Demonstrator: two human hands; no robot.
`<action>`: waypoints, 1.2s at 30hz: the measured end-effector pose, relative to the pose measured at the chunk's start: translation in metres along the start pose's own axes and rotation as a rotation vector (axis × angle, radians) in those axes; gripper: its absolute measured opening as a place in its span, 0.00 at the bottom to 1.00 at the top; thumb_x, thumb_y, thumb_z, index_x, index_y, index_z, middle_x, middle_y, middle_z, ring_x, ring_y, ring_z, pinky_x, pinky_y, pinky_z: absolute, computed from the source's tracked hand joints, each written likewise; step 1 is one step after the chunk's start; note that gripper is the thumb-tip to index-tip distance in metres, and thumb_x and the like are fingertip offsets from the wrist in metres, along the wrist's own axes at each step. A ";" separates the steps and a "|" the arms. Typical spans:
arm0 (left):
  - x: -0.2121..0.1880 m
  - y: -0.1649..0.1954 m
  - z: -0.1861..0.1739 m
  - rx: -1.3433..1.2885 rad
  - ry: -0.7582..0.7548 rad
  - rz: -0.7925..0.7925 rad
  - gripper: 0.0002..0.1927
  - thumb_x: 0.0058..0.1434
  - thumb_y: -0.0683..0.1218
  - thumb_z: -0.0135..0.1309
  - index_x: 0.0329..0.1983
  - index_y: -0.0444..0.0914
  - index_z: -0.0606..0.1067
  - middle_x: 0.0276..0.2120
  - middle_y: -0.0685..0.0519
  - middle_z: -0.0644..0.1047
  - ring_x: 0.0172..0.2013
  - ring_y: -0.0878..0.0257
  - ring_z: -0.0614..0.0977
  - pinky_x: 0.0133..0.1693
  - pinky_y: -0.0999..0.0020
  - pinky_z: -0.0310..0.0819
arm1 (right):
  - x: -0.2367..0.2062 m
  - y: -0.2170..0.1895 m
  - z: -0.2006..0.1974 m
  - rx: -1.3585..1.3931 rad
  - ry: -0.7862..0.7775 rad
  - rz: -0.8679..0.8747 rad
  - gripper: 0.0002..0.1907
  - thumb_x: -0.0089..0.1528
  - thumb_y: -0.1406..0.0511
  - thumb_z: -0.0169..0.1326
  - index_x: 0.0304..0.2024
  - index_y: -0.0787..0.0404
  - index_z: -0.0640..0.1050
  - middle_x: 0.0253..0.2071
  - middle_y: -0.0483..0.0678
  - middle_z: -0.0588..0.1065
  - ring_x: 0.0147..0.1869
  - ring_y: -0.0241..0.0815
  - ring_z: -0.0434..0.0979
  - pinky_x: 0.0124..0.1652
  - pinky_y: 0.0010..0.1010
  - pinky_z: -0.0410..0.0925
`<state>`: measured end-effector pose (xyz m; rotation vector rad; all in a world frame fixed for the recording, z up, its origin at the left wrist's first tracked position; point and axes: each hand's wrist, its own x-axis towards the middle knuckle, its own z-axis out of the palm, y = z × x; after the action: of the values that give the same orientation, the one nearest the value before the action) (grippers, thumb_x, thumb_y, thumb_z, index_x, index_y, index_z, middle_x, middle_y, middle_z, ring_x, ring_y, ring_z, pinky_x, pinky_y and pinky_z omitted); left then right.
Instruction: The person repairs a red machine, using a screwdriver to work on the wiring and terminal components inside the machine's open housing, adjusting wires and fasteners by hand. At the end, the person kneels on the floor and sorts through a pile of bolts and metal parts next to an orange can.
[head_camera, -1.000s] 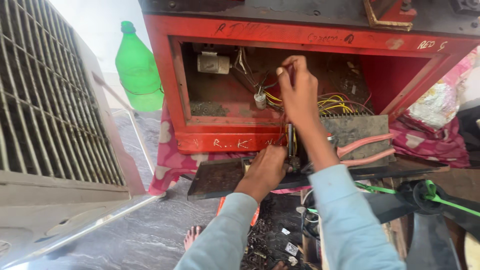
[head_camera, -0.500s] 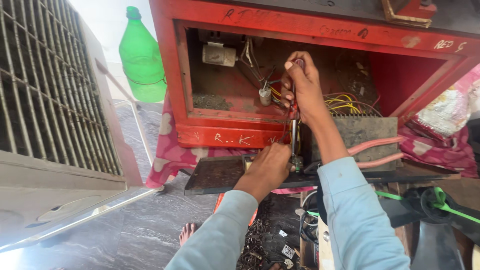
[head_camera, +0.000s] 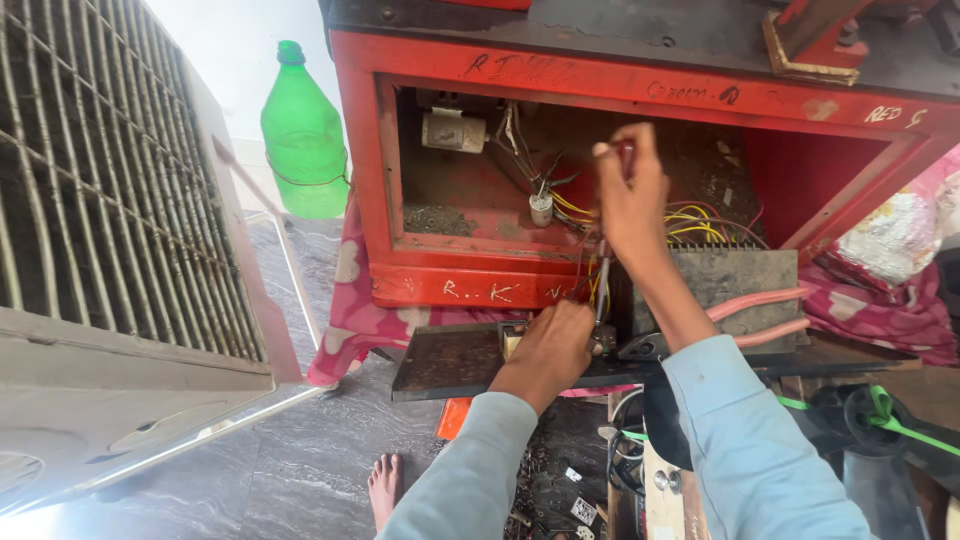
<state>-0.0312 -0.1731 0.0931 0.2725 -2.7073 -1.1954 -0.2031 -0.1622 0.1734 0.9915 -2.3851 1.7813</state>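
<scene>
Screwdriver (head_camera: 601, 290) stands upright, gripped by right hand (head_camera: 630, 195), left hand (head_camera: 553, 345) steadying its tip.

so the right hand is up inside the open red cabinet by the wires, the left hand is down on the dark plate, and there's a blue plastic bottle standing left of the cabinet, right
Not quite: in the head view the plastic bottle is green, not blue. The rest stands: the right hand is up in the open red cabinet by the wires, and the left hand is down on the dark plate.
</scene>
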 end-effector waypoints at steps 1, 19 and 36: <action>0.000 0.001 -0.001 0.000 -0.024 -0.025 0.12 0.58 0.42 0.61 0.41 0.32 0.73 0.44 0.37 0.76 0.49 0.38 0.77 0.52 0.46 0.70 | 0.000 -0.004 0.003 0.161 -0.100 0.147 0.11 0.71 0.59 0.50 0.47 0.58 0.67 0.26 0.43 0.66 0.22 0.37 0.66 0.19 0.32 0.60; 0.000 0.006 -0.012 -0.060 -0.050 -0.022 0.15 0.57 0.43 0.62 0.43 0.30 0.74 0.45 0.36 0.76 0.51 0.40 0.77 0.53 0.49 0.70 | 0.007 -0.011 0.002 0.725 -0.503 0.380 0.17 0.71 0.50 0.42 0.48 0.55 0.68 0.24 0.47 0.66 0.20 0.36 0.63 0.19 0.30 0.61; 0.004 0.003 -0.026 -0.091 -0.232 -0.204 0.08 0.66 0.41 0.49 0.46 0.36 0.75 0.49 0.40 0.76 0.56 0.44 0.77 0.56 0.48 0.72 | 0.021 0.005 0.009 0.778 -0.601 0.575 0.26 0.70 0.46 0.41 0.39 0.61 0.72 0.18 0.39 0.60 0.17 0.32 0.57 0.19 0.27 0.58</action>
<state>-0.0295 -0.1909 0.1133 0.4318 -2.8657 -1.4881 -0.2191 -0.1794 0.1740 1.0530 -2.4601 3.1794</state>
